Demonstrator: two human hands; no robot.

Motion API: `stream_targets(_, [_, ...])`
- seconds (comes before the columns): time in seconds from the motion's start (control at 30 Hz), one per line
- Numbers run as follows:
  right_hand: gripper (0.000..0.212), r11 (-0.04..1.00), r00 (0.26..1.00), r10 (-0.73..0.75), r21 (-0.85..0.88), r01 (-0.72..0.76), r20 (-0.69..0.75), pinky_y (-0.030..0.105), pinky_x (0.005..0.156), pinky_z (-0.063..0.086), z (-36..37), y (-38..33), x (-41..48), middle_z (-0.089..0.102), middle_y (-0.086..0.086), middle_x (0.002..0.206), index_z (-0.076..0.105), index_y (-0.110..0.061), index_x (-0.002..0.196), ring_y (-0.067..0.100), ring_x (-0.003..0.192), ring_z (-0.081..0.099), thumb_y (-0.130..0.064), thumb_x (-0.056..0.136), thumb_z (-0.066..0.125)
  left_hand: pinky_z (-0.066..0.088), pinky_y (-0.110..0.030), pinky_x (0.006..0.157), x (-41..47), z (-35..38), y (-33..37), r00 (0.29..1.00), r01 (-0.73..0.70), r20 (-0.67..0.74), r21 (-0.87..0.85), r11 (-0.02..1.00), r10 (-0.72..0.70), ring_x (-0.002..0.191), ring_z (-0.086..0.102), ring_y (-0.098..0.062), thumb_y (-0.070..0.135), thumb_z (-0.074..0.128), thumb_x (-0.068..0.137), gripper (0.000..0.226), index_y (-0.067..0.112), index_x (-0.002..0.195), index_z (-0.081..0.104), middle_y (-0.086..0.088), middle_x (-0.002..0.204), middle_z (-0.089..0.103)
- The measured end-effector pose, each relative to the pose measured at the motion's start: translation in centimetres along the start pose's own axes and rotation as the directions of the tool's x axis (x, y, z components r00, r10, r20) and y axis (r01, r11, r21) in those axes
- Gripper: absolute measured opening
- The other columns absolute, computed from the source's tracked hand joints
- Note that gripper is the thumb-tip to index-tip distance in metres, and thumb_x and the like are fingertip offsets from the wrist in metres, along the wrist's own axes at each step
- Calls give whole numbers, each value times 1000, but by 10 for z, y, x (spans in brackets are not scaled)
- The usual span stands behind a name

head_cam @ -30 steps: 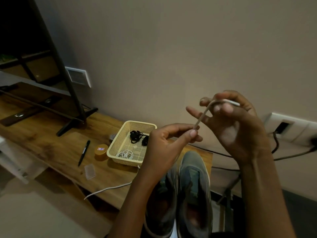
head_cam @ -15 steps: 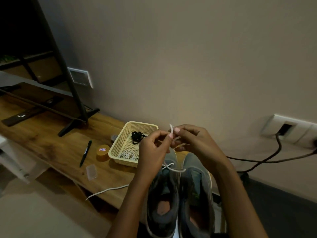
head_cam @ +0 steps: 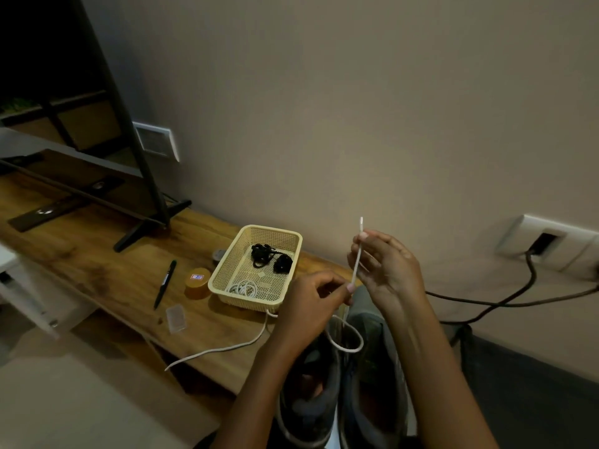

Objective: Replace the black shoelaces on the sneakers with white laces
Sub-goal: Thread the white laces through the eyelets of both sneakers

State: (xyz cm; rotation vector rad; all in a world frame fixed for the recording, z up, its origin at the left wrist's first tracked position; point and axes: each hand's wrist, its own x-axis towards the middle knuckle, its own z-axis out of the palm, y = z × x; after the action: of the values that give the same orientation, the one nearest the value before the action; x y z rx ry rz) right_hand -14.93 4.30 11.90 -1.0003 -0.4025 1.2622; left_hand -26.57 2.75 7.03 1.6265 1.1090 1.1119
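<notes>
Nearby, basket (head_cam: pixel 224 270) w/ black laces (head_cam: pixel 263 254) sits beside sneakers (head_cam: pixel 312 408), pen (head_cam: pixel 165 283) farther off.

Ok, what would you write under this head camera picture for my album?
Left hand and right hand pinch a white lace above grey sneakers, near a basket holding black laces.

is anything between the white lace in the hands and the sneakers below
Nothing visible. The left hand and right hand hold the white lace right above the sneakers, and its loop hangs against them.
</notes>
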Motion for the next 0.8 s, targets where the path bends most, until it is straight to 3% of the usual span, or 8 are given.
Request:
stream_targets(0.1, [9, 993, 996, -59, 99, 65, -68, 19, 48, 50, -6, -14, -1, 60, 7, 70, 62, -4, 86, 11, 55, 56, 4, 85, 57, 53, -32, 74, -5, -4, -18, 990, 84, -120, 90, 992, -73, 77, 66, -11, 29, 57, 93, 23, 17, 82, 72, 4, 78, 71])
stream_targets(0.2, [16, 956, 943, -292, -76, 284, -158, 14, 40, 37, -21, -33, 4, 56, 5, 69, 65, -2, 90, 6, 50, 47, 6, 86, 52, 50, -35, 75, -10, -20, -42, 922, 355, -265, 290, 888, -283, 82, 61, -18, 40, 46, 96, 27, 21, 86, 64, 1, 85, 66])
stream_targets(0.27, [22, 900, 905, -402, -240, 363, -137, 14, 38, 32, -27, -33, 9, 52, 3, 69, 67, -5, 88, 6, 50, 41, 5, 87, 48, 51, -36, 82, -14, -24, -56, 887, 462, -172, 347, 816, -429, 90, 60, -18, 46, 55, 89, 25, 21, 92, 58, 0, 94, 64])
stream_targets(0.33, [21, 880, 919, -386, -330, 342, -79, 15, 38, 32, -27, -19, 12, 51, 3, 68, 66, -7, 83, 8, 51, 39, 5, 87, 49, 49, -36, 87, -19, -19, -62, 851, 504, -65, 381, 775, -521, 97, 59, -18, 47, 65, 82, 34, 20, 101, 55, 0, 102, 61])
stream_targets(0.43, [16, 844, 962, -274, -474, 250, 20, 19, 43, 35, -25, 14, 12, 54, 5, 66, 61, -7, 75, 12, 53, 42, 5, 85, 57, 48, -34, 84, -21, -11, -65, 872, 451, -76, 513, 730, -484, 100, 59, -20, 42, 66, 82, 35, 20, 109, 58, -2, 105, 60])
stream_targets(0.57, [12, 682, 977, -125, -701, 209, 170, 17, 44, 38, -31, 61, 15, 56, 4, 64, 61, -5, 74, 10, 52, 47, 0, 85, 60, 51, -34, 82, -22, -13, -65, 912, 367, -52, 549, 751, -407, 96, 62, -20, 30, 57, 85, 22, 22, 102, 68, -1, 102, 68])
stream_targets(0.7, [13, 385, 944, -100, -863, 327, 313, 26, 64, 43, -37, 86, 25, 60, 2, 70, 64, -7, 72, 12, 67, 54, 1, 81, 60, 47, -32, 79, -18, -17, -72, 904, 376, -52, 570, 731, -424, 99, 60, -25, 23, 45, 92, 29, 21, 115, 63, -6, 110, 65])
stream_targets(0.8, [15, 216, 919, -77, -894, 393, 386, 32, 69, 47, -39, 99, 30, 59, -1, 72, 63, -11, 68, 13, 72, 55, -3, 81, 60, 48, -34, 83, -13, -24, -81, 878, 427, -46, 526, 735, -477, 102, 59, -25, 17, 41, 94, 33, 18, 119, 62, -8, 114, 65])
